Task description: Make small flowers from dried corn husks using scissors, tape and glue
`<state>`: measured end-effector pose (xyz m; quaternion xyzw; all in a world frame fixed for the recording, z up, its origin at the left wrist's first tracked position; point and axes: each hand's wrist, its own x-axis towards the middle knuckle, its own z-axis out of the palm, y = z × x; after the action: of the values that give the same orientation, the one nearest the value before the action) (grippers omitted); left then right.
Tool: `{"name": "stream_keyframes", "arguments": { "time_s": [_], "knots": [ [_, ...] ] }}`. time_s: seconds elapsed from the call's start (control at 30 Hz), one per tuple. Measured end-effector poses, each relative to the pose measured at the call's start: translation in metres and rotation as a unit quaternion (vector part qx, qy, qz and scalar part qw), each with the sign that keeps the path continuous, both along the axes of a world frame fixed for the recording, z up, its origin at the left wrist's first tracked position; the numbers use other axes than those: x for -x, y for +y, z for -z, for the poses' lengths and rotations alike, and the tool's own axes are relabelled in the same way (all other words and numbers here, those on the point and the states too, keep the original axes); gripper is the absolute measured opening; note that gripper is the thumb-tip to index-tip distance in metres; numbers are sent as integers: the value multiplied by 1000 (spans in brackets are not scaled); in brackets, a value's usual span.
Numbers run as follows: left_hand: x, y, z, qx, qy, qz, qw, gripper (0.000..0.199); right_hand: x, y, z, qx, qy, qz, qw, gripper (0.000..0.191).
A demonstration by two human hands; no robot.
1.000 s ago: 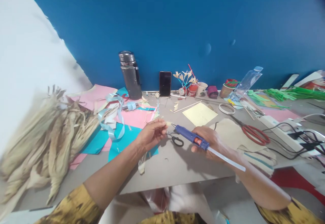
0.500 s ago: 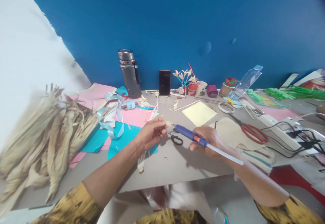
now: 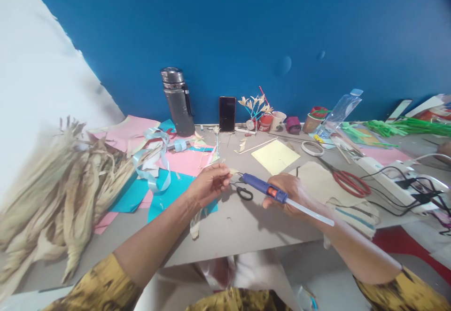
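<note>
Hot-glue gun (image 3: pixel 262 185), R of black-handled scissors (image 3: pixel 250 197): prob. light, rigid; R hand (image 3: pixel 287 190) wraps its grip, best hold, clear of hot nozzle (image 3: pixel 240 174). L hand (image 3: pixel 211 184), fingertips closed, pinches pale petal-like scrap (image 3: pixel 232 172) just beyond scissors: likely featherlight, thin, tears easily; take by edge.

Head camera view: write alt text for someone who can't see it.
The right hand holds a blue glue gun, its nozzle near a small pale piece in the left hand, over a grey table. Dried husks lie left, red-handled scissors right; a phone stands by the blue wall.
</note>
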<state>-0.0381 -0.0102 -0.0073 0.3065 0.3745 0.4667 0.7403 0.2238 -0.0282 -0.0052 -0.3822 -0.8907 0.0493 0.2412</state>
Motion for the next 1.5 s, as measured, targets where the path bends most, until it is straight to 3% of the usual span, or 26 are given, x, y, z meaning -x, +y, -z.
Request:
{"name": "stream_keyframes", "arguments": {
  "time_s": [0.17, 0.4, 0.47, 0.57, 0.7, 0.87, 0.97, 1.03, 1.17, 1.23, 1.33, 1.4, 1.5],
  "knots": [
    [0, -1, -1, 2, 0, 1, 1000, 19, -1, 2, 0, -3, -19, 4, 1000, 63],
    [1, -2, -5, -5, -18, 2, 1000, 19, -5, -8, -14, 7, -121, 59, 991, 35],
    [1, -1, -8, -5, -25, 2, 1000, 18, -12, -8, -18, 5, -123, 91, 988, 30],
    [3, 2, -11, -18, -46, -35, 998, 16, -29, 4, -20, 5, -147, 191, 971, 22],
    [11, 9, -15, -18, -81, -104, 991, 13, -52, 33, -11, 51, -196, 295, 934, 30],
    [21, 16, -19, -22, -106, -128, 986, 9, -60, 46, -6, 126, -227, 269, 928, 39],
    [23, 18, -21, -33, -105, -140, 984, 10, -44, 34, -18, 79, -244, 259, 931, 37],
    [23, 18, -22, -35, -102, -145, 984, 10, -20, 24, -30, 48, -228, 251, 940, 23],
    [23, 19, -21, -43, -101, -152, 982, 9, 50, 16, -40, 138, -149, 128, 971, 21],
    [23, 20, -19, -48, -101, -158, 981, 9, 82, 19, -38, 140, -155, 84, 974, 21],
    [22, 20, -17, -50, -96, -162, 981, 11, 116, 27, -28, 122, -171, 83, 974, 34],
    [21, 20, -16, -52, -94, -158, 982, 12, 126, 33, -20, 125, -176, 89, 972, 35],
    [20, 19, -16, -60, -98, -149, 982, 14, 127, 41, -13, 144, -171, 98, 970, 19]
  ]
}}
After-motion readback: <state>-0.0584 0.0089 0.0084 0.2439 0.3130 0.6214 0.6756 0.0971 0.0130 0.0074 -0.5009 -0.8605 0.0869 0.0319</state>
